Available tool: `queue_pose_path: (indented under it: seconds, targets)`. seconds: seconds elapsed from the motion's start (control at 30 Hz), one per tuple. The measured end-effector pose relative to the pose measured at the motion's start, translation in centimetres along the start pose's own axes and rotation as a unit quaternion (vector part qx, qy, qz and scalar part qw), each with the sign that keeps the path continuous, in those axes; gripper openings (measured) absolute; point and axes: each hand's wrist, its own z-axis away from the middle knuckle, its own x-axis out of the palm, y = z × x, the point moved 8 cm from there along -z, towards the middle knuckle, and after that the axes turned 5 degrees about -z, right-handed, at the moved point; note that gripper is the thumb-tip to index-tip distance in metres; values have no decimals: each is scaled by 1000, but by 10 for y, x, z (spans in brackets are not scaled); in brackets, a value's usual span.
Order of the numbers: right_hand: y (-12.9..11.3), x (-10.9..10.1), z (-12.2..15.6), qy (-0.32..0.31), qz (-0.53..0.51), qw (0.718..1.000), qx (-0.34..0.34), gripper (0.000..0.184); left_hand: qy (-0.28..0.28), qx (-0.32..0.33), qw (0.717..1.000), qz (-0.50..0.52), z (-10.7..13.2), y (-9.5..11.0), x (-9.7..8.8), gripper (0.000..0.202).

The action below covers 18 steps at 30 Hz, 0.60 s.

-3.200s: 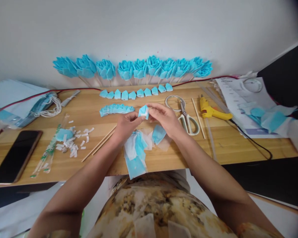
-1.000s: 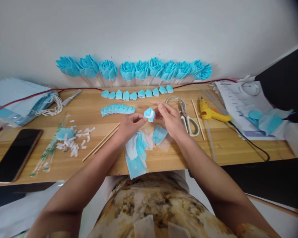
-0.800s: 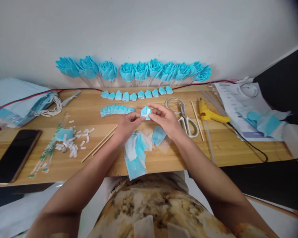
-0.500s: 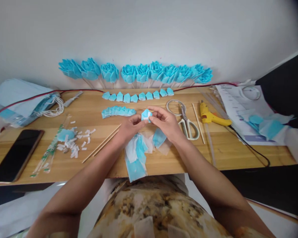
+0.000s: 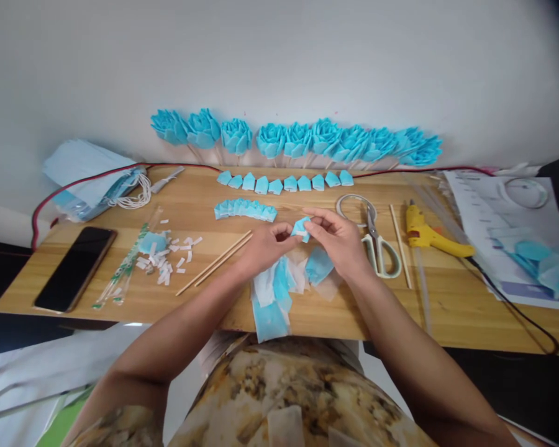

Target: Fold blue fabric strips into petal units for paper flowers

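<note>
Both my hands pinch one small folded blue petal (image 5: 300, 227) just above the wooden table (image 5: 177, 310). My left hand (image 5: 266, 246) grips its left side and my right hand (image 5: 339, 238) its right side, fingers closed on it. Under my hands lies a loose pile of blue and white cloth pieces (image 5: 279, 288). Beyond them sit a fanned stack of folded petals (image 5: 245, 210) and a row of single petals (image 5: 284, 182). Finished blue flowers (image 5: 298, 138) on sticks lean against the wall.
Scissors (image 5: 377, 239), a tape ring (image 5: 351, 206), a yellow glue gun (image 5: 431, 234) and glue sticks lie to the right. Two wooden sticks (image 5: 217, 262), white scraps (image 5: 168, 257), a phone (image 5: 77, 268) and a stack of face masks (image 5: 95, 183) lie to the left. Papers (image 5: 507, 236) cover the right end.
My hands keep working the same petal, now lower and closer to the table. The view has shifted left, so everything appears further right.
</note>
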Motion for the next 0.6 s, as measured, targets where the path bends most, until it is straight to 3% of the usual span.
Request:
queue_pose_path:
  seconds: [0.27, 0.4, 0.6]
  targets:
    - [-3, 7, 1, -36, -20, 999, 6, 36, 5, -10, 1000, 13, 0, -4, 0, 37]
    - [-2, 3, 0, -16, -17, 1000, -9, 36, -8, -16, 1000, 10, 1, -5, 3, 36]
    - [-2, 2, 1, -25, -50, 998, 5, 32, 13, -37, 995, 91, 0, -6, 1, 34]
